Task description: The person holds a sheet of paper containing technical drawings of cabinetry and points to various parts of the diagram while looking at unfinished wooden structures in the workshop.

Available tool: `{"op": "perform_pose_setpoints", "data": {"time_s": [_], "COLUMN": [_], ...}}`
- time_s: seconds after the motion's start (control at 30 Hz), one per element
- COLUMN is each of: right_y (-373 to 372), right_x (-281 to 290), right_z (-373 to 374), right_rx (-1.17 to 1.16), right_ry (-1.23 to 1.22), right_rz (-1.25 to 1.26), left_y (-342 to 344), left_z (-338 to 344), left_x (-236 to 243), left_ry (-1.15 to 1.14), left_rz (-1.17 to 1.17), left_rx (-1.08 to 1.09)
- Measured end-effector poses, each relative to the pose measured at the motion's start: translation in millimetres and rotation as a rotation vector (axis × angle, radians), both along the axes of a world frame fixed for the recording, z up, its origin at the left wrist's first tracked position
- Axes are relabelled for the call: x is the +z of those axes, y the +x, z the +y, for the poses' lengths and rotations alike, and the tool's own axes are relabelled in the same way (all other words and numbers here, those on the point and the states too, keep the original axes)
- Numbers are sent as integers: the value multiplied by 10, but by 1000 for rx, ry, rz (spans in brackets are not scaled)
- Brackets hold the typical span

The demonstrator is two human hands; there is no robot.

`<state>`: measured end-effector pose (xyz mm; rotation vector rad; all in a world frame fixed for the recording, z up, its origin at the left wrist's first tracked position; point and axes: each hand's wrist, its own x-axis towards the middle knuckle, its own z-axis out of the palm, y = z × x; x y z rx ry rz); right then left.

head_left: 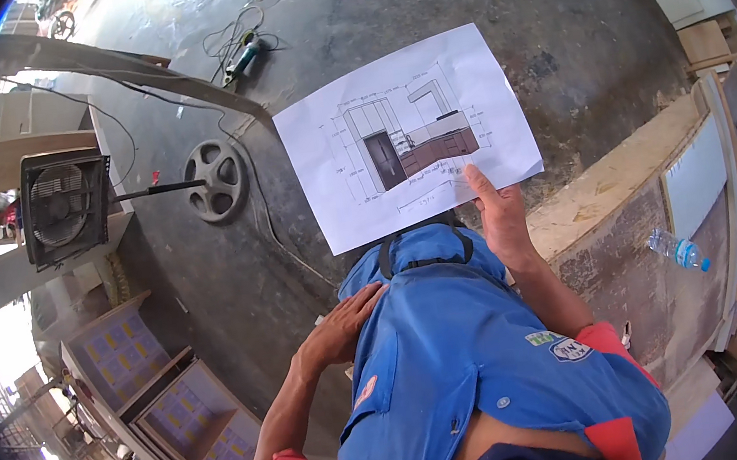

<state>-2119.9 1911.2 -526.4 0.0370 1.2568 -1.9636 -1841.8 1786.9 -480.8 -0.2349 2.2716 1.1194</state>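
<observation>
A white sheet of paper (324, 171) with a printed drawing of kitchen cabinets and dimension lines is held out in front of me. My right hand (503, 218) pinches its lower right edge, thumb on top and the other fingers mostly behind the sheet. My left hand (352, 321) rests with its fingers stretched out against the side of my blue work shirt (435, 323), holding nothing. The sheet hides part of the floor behind it.
A fan (67, 207) on a round spoked base (217, 180) stands at left. A green power tool (245, 59) with its cord lies on the floor ahead. On the right, a plastic bottle (676, 249) lies on a worn wooden workbench (615, 292). Cabinet boxes (179, 409) stand lower left.
</observation>
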Motion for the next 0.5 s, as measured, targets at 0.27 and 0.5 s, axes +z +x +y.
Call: {"op": "perform_pose_setpoints", "data": {"time_s": [0.27, 0.5], "right_y": [87, 210], "right_x": [140, 294], "right_z": [-42, -200], "right_rx": [4, 20], "right_ry": [111, 118], "right_rz": [158, 171], "left_y": [223, 237], "left_z": [14, -108], "left_x": [-104, 203], "left_ry": [79, -65], "left_rz": [125, 82], "left_rx": [144, 121]}}
